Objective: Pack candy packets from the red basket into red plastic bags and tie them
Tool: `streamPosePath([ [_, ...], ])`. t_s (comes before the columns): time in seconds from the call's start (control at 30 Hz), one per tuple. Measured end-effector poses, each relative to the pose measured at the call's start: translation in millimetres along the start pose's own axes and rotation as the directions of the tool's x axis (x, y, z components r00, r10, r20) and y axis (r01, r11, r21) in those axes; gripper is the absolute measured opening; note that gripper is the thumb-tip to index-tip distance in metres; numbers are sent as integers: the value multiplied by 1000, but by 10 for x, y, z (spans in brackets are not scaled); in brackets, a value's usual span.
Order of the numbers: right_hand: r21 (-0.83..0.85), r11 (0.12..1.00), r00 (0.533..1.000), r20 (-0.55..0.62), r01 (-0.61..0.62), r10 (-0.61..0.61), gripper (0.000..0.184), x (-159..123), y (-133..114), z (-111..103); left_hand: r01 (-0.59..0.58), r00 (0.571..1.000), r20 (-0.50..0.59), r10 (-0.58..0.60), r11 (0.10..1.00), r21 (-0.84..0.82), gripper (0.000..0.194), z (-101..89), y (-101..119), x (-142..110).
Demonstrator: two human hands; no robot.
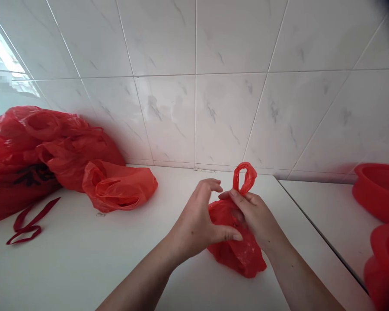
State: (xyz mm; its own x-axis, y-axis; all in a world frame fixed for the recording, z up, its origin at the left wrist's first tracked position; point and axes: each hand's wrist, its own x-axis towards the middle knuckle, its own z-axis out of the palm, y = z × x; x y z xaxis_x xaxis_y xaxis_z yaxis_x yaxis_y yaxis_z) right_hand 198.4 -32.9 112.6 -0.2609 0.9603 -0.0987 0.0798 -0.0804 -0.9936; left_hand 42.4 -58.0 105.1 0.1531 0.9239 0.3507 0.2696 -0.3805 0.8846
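A crumpled red plastic bag hangs or rests at the middle right, over the white surface; whether it touches the surface I cannot tell. My right hand pinches it near the top, and a twisted handle loop stands up above the fingers. At the bag's left side is my left hand, its thumb and fingers spread in a wide curve. The left thumb lies in front of the bag; I cannot tell whether it touches. What the bag holds, if anything, is hidden.
Filled red bags are heaped at the left against the tiled wall. A smaller red bag lies beside them, with a dark red strap in front. Red basins stand at the right, past a dark seam in the white tabletop.
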Motion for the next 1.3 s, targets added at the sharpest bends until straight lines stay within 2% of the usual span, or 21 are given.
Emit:
streamPosePath([
  [0.1, 73, 996, 998, 25, 59, -61, 41, 34, 91, -28, -10, 999, 49, 5, 996, 92, 20, 42, -28, 15],
  [0.13, 89, 992, 995, 30, 87, -90, 41, 41, 116, -43, 1, 999, 32, -4, 997, 75, 7, 49, -39, 26],
  [0.17, 106, 987, 992, 39, 118, -122, 40, 46, 133, -64, 23, 1000, 10, -23, 999, 33, 3, 49, -48, 37],
  [0.23, 152, 973, 976, 101, 175, -191, 40, 49, 144, -117, 92, 995, -12, -94, 990, -102, 13, 33, -61, 61],
  [0.37, 188, 957, 926, 266, 221, -266, 46, 33, 102, -211, 205, 979, 64, -194, 926, -318, 23, -13, -64, 85],
  [0.47, 24, 977, 938, 278, 210, -208, 23, 4, 57, -222, 254, 967, 123, -224, 901, -351, 28, -16, -74, 83],
  [0.53, -95, 980, 961, 232, 177, -151, 11, -21, 23, -204, 281, 959, 129, -252, 898, -339, 30, -8, -84, 79],
  [0.67, -306, 946, 993, 62, 110, -96, 25, -24, -9, -142, 292, 956, 122, -266, 898, -329, 28, 11, -89, 73],
  [0.77, -426, 901, 987, -90, 85, -136, 20, 50, 67, -99, 273, 960, 134, -246, 927, -256, 23, 34, -85, 65],
  [0.87, -492, 865, 954, -197, 102, -224, 16, 144, 193, -83, 239, 965, 146, -217, 958, -158, 21, 58, -83, 56],
  [0.93, -493, 861, 951, -187, 127, -247, 18, 179, 244, -86, 227, 968, 130, -214, 969, -97, 20, 67, -85, 55],
  [1.03, -452, 883, 973, -118, 128, -201, 22, 172, 230, -102, 219, 973, 85, -216, 975, -32, 21, 65, -90, 62],
  [1.2, -227, 969, 995, 11, 99, -99, 29, 114, 142, -151, 214, 976, 45, -215, 976, 29, 15, 43, -90, 73],
  [1.3, -164, 979, 991, 84, 121, -109, 27, 115, 138, -174, 215, 975, 37, -218, 975, 57, 12, 30, -70, 71],
])
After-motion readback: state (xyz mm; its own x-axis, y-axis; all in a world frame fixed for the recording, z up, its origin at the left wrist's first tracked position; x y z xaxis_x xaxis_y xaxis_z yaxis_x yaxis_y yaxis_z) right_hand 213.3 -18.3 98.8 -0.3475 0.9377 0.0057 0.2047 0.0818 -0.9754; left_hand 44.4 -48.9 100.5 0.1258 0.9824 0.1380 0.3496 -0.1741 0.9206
